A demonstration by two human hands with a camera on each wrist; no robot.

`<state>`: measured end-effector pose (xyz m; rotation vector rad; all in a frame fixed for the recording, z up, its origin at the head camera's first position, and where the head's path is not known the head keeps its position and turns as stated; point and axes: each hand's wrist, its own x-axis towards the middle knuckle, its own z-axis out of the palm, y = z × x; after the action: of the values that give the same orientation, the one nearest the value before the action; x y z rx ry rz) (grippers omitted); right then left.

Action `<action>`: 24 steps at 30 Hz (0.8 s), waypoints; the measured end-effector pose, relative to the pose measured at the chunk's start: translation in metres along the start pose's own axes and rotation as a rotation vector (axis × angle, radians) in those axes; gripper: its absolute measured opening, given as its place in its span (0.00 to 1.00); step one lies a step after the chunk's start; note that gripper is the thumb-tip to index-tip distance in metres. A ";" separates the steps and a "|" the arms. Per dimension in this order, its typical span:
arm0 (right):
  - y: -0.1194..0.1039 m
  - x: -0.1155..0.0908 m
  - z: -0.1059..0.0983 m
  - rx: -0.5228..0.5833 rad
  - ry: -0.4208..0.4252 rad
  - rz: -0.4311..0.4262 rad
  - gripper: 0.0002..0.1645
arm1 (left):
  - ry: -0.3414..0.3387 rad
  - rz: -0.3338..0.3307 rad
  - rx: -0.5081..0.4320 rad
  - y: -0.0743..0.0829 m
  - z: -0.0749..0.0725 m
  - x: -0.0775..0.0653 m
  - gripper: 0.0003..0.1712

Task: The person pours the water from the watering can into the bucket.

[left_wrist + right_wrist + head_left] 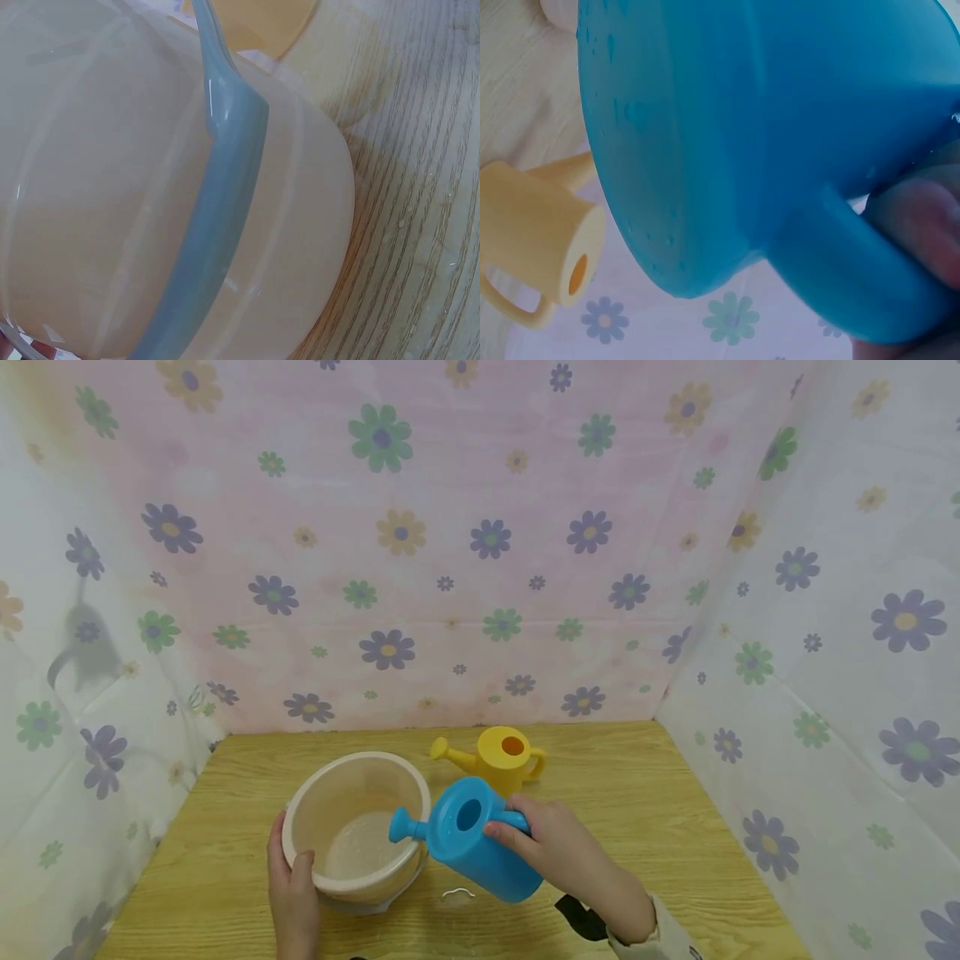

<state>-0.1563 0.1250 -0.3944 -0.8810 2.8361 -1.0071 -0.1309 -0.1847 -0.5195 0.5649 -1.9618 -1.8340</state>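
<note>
My left hand (292, 893) grips the near-left rim of a cream plastic bucket (362, 887), its thumb over the edge. The left wrist view shows the bucket's side and its blue-grey carrying handle (217, 202) hanging against it. My right hand (566, 847) holds a blue watering can (491, 860) by its handle, tilted so that its spout (405, 827) reaches over the bucket's right rim. Water drops cling to the can's base in the right wrist view. Behind it stands a yellow watering can (495, 768), spout towards the left.
The wooden table (637, 802) carries everything, with wet spots by the bucket in the left wrist view. Flower-patterned sheeting (465, 577) hangs at the back and both sides. A dark band (581, 918) shows at my right wrist.
</note>
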 end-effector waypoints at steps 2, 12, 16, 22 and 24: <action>0.000 0.000 0.000 -0.005 0.003 -0.005 0.20 | 0.002 0.004 0.000 0.000 0.000 0.000 0.33; -0.002 0.000 -0.001 -0.024 -0.013 0.000 0.20 | 0.004 0.004 -0.013 0.000 0.001 0.000 0.33; -0.002 0.001 -0.002 -0.027 -0.020 0.003 0.21 | 0.003 -0.001 -0.013 0.001 0.001 0.000 0.33; -0.003 0.001 -0.002 -0.032 -0.023 0.011 0.21 | 0.000 -0.004 -0.014 0.002 0.001 -0.001 0.33; -0.003 0.001 -0.002 -0.034 -0.023 0.011 0.21 | 0.000 -0.002 -0.015 0.002 0.001 -0.001 0.33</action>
<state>-0.1556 0.1240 -0.3908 -0.8731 2.8439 -0.9441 -0.1309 -0.1832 -0.5172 0.5625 -1.9468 -1.8489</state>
